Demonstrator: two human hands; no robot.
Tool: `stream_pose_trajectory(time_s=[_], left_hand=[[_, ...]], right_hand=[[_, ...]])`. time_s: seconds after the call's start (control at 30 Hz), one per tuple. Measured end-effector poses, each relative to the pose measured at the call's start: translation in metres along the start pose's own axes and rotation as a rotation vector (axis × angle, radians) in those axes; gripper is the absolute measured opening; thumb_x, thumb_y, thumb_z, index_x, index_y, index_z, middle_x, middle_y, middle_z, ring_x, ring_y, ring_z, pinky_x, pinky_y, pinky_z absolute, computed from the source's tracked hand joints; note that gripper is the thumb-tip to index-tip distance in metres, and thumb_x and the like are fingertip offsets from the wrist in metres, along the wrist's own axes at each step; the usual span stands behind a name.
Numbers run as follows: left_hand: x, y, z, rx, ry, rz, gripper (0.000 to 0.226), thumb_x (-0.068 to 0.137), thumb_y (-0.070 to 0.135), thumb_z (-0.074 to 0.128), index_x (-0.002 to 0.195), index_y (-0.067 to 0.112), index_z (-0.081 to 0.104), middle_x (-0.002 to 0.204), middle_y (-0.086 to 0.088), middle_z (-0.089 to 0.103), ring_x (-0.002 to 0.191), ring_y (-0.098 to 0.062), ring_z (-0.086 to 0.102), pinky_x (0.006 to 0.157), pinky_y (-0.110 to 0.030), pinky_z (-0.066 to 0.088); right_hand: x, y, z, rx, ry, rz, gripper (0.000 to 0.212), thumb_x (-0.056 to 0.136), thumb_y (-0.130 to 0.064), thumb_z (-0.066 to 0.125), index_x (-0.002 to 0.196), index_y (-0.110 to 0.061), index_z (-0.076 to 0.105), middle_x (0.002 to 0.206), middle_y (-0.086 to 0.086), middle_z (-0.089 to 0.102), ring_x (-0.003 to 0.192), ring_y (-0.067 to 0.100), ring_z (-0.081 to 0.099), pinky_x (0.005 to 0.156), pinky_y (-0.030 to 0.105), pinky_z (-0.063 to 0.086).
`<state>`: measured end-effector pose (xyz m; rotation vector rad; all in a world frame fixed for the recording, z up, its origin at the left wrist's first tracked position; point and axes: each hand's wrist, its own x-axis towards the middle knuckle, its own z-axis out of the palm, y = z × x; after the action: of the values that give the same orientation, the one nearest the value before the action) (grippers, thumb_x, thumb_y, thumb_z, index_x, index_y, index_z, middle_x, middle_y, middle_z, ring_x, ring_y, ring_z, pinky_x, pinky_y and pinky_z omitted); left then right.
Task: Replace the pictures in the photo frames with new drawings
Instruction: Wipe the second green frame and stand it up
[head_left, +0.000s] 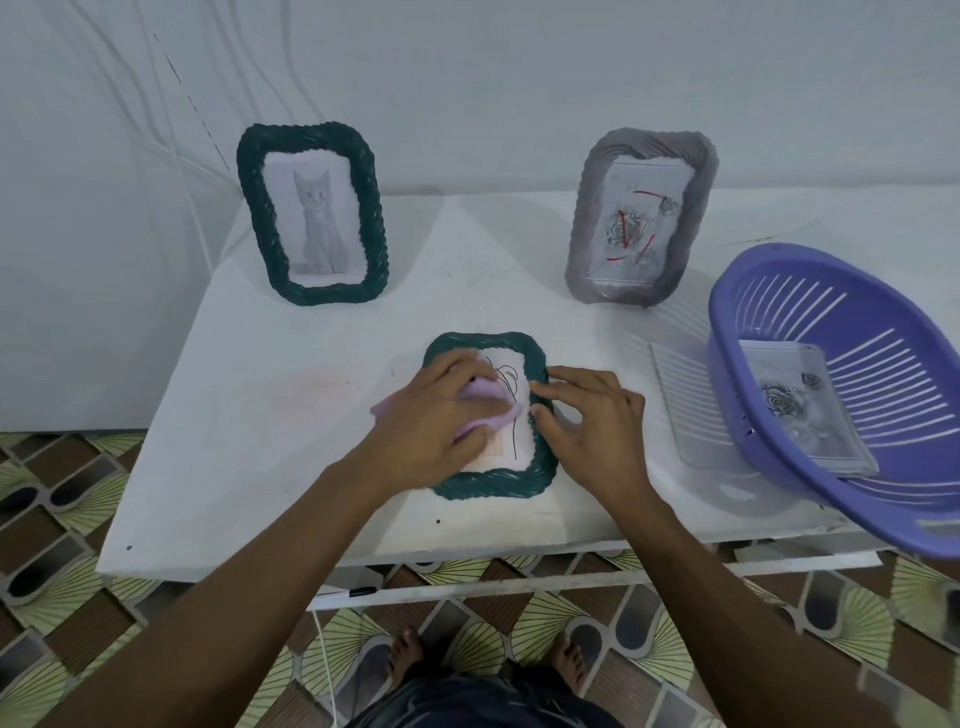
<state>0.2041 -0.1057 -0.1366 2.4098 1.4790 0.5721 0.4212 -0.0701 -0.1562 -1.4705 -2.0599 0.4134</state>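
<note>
By the counter's (234, 467) front edge, the left hand (431, 415) grips a pink cloth (484, 394) on the flat green frame (493, 487), the right hand (592, 421) resting spread-fingered on its rim.

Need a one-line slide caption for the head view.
Left hand presses a pink cloth onto the flat-lying green frame; right hand steadies its right edge.

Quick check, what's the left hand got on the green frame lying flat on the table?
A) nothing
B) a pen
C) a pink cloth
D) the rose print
C: the left hand holds a pink cloth down on the picture area of the flat green frame.
</note>
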Motion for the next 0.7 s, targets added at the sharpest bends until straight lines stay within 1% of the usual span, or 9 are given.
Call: stream_pose_trajectory(time_s=[0.1,0.17,0.23,0.33,0.4,0.43,0.57,0.63,0.7], left_hand=[[-0.03,0.01,0.0,-0.051,-0.011,0.027,0.03,0.093,0.025,0.055,0.122,0.022,0.065,0.132,0.006,0.053,0.14,-0.015,0.028,0.113,-0.036,0.03],[-0.036,0.01,0.001,-0.063,-0.009,0.034,0.03,0.093,0.024,0.054,0.121,0.021,0.066,0.132,0.006,0.053,0.139,-0.014,0.029,0.113,-0.035,0.03],[-0.026,0.005,0.0,-0.024,0.014,0.012,0.033,0.095,0.028,0.049,0.123,0.019,0.065,0.131,0.002,0.052,0.134,-0.017,0.033,0.11,-0.037,0.033],[0.005,-0.003,-0.001,0.094,0.03,-0.094,0.044,0.095,0.036,0.038,0.128,0.02,0.063,0.131,-0.002,0.051,0.129,-0.023,0.035,0.103,-0.043,0.037],[0.018,-0.006,-0.001,0.13,0.016,-0.136,0.047,0.094,0.039,0.034,0.128,0.022,0.063,0.131,-0.001,0.051,0.129,-0.023,0.034,0.102,-0.046,0.037],[0.017,-0.005,-0.001,0.123,0.019,-0.126,0.047,0.095,0.039,0.033,0.127,0.022,0.064,0.131,-0.001,0.051,0.129,-0.023,0.035,0.102,-0.045,0.037],[-0.015,0.004,-0.003,0.044,0.015,0.024,0.036,0.097,0.03,0.043,0.123,0.019,0.066,0.13,0.0,0.051,0.132,-0.019,0.034,0.105,-0.037,0.035],[-0.032,0.005,-0.001,0.002,0.019,0.041,0.032,0.095,0.024,0.05,0.122,0.019,0.066,0.131,-0.001,0.053,0.133,-0.018,0.035,0.107,-0.038,0.036],[-0.041,0.005,0.002,-0.001,0.045,0.027,0.033,0.095,0.023,0.05,0.124,0.019,0.066,0.132,-0.001,0.054,0.134,-0.019,0.036,0.107,-0.041,0.038]], right_hand=[[0.0,0.0,0.0,0.018,0.001,0.001,0.022,0.084,-0.037,0.066,0.105,-0.036,0.073,0.122,-0.013,0.065,0.115,0.01,0.051,0.091,0.038,0.032],[0.0,0.0,0.0,0.02,0.007,0.004,0.023,0.083,-0.037,0.067,0.105,-0.036,0.073,0.122,-0.012,0.065,0.115,0.01,0.051,0.091,0.037,0.031],[0.0,0.0,0.0,0.022,0.01,0.009,0.022,0.083,-0.036,0.068,0.105,-0.036,0.073,0.121,-0.013,0.065,0.115,0.01,0.051,0.091,0.037,0.03],[0.0,0.0,0.0,0.029,0.006,0.013,0.022,0.083,-0.036,0.067,0.105,-0.036,0.073,0.121,-0.013,0.065,0.115,0.01,0.051,0.091,0.038,0.031],[0.0,0.0,0.0,0.032,0.004,0.01,0.022,0.084,-0.036,0.067,0.105,-0.036,0.073,0.121,-0.012,0.066,0.115,0.01,0.051,0.091,0.037,0.031],[0.0,-0.001,0.0,0.031,0.004,0.008,0.022,0.084,-0.036,0.067,0.105,-0.036,0.073,0.121,-0.012,0.066,0.115,0.01,0.051,0.091,0.037,0.031],[0.0,-0.001,-0.002,0.038,0.008,0.015,0.022,0.083,-0.035,0.069,0.104,-0.036,0.073,0.121,-0.013,0.066,0.114,0.009,0.051,0.091,0.036,0.03],[0.0,-0.001,-0.002,0.04,0.009,0.014,0.022,0.082,-0.035,0.069,0.104,-0.037,0.073,0.12,-0.013,0.066,0.114,0.008,0.05,0.091,0.036,0.03],[0.0,0.0,-0.001,0.041,0.007,0.016,0.022,0.083,-0.035,0.069,0.105,-0.037,0.073,0.121,-0.014,0.065,0.114,0.006,0.049,0.09,0.034,0.028]])
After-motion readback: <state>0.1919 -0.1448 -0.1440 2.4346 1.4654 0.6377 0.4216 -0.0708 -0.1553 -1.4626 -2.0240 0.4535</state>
